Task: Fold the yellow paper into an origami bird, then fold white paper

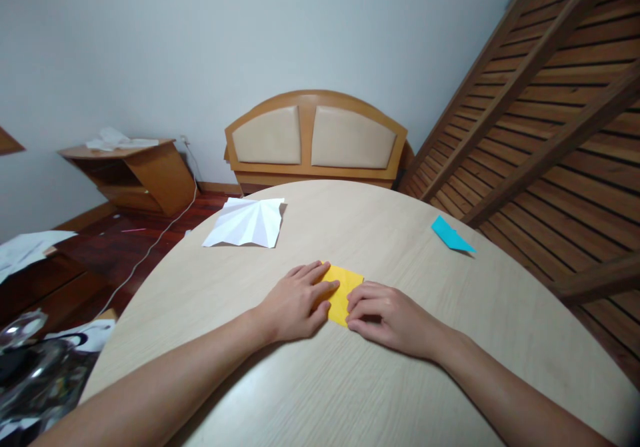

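Note:
A small yellow piece of paper [342, 292] lies on the round table in front of me. My left hand [301, 300] rests palm down on its left part, the fingers spread and lying flat. At the paper's right edge, my right hand [383, 317] has its fingers bent and gathered, with thumb and fingertips closed on that edge. The left and right margins of the paper are partly covered by my fingers.
The pale round table [345, 214] also bears a creased white sheet [247, 222] at the far left and a folded blue paper piece [451, 235] at the right. Slatted wood [560, 140] stands along the right side. A white cable [165, 232] crosses the floor.

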The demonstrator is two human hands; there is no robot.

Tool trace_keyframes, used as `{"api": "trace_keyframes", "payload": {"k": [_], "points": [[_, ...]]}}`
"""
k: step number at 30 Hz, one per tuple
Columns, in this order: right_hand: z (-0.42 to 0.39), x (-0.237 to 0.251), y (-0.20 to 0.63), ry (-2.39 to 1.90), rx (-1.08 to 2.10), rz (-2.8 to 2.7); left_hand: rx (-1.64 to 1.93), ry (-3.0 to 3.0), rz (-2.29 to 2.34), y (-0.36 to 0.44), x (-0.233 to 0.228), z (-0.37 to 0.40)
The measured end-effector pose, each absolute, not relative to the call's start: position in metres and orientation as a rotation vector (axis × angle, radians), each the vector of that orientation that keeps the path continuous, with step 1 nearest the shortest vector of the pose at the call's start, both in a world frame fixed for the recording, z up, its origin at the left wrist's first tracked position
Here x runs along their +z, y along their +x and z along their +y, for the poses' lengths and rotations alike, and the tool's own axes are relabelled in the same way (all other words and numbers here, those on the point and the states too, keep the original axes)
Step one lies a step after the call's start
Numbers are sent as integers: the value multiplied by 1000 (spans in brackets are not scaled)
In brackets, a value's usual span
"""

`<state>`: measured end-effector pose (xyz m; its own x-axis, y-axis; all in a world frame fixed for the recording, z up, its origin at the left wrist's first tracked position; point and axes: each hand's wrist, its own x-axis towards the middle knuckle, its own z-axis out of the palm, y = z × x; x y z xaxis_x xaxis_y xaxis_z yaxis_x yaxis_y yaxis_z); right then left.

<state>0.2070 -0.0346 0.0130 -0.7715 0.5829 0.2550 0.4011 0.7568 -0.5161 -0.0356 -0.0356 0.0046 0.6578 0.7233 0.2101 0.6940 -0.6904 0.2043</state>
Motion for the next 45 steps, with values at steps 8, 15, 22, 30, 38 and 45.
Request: {"api": "trace_keyframes", "payload": {"k": [8, 15, 22, 30, 38, 45], "points": [[-33, 7, 205, -958, 445, -2532, 356, 2737, 1173, -35, 6, -34], [-29, 7, 201, -1121, 431, -2648, 346, 2712, 1201, -35, 4, -34], [-29, 16, 207, -1193, 395, -2646, 393, 2729, 1207, -35, 3, -33], [-46, 25, 216, -1369, 268, -2637, 393, 2727, 1223, -36, 3, -34], [-60, 30, 203, -1547, -28, -2551, 387, 2741, 1227, -36, 4, -35], [-52, 10, 198, -1162, 239, -2535, 368, 2759, 1219, -37, 9, -36]]}}
